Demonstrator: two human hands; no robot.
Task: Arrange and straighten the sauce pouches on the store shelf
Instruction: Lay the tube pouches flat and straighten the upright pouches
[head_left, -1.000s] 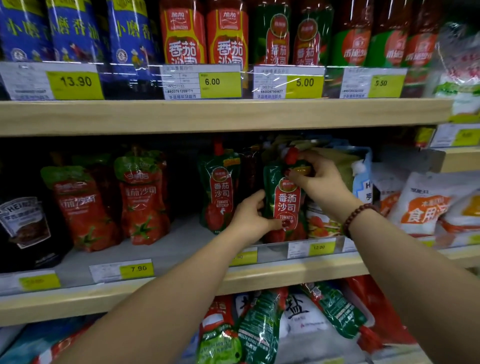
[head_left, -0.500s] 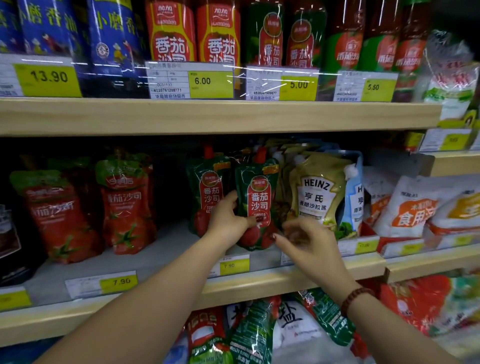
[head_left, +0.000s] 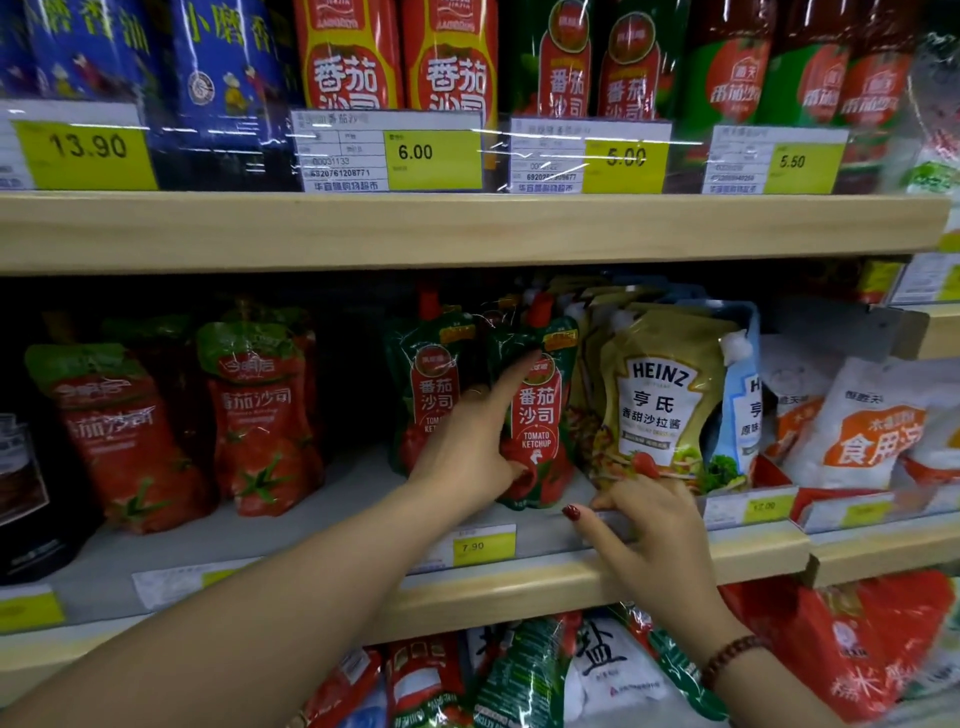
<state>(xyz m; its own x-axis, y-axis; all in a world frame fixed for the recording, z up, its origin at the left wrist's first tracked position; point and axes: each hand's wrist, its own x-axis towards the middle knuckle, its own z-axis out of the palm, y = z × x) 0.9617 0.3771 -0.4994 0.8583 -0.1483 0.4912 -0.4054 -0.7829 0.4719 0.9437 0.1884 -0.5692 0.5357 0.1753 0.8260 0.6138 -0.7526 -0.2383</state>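
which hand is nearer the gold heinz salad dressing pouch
Right. The right hand is at the bottom edge of the gold Heinz salad dressing pouch, fingers at its base; the left hand is further left, on the green tomato ketchup pouch.

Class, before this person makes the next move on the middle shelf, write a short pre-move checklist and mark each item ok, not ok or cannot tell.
1. Left hand touching the green tomato ketchup pouch: ok.
2. Ketchup pouch standing upright, label facing out: ok.
3. Right hand at the base of the Heinz salad dressing pouch: ok.
4. Heinz pouch squared with the shelf edge: not ok, it leans.
5. Second green ketchup pouch level with the first: cannot tell, partly hidden.
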